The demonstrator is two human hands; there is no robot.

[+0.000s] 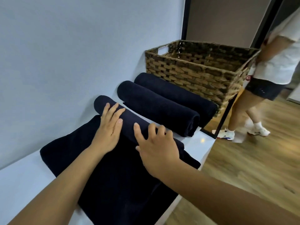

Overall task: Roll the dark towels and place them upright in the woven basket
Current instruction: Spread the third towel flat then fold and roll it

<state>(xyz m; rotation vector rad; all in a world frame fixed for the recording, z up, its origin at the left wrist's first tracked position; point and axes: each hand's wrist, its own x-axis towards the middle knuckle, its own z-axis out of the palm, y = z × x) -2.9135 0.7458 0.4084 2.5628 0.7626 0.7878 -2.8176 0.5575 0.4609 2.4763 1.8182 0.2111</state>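
A dark navy towel (113, 172) lies flat on the white counter (21, 181), its far end wound into a partial roll (129, 120). My left hand (108, 130) rests fingers-spread on the left part of that roll. My right hand (157, 146) presses on its right part, fingers curled over it. Two finished rolled dark towels lie on their sides beyond: the nearer roll (159, 108) and the farther roll (177, 93). The brown woven basket (194, 73) stands past them at the counter's far end, and no towel shows inside it.
A pale wall (73, 54) runs along the counter's left side. The counter's right edge drops to a wooden floor (251, 168). A person (267, 75) in a white shirt and dark shorts walks close by the basket's right side.
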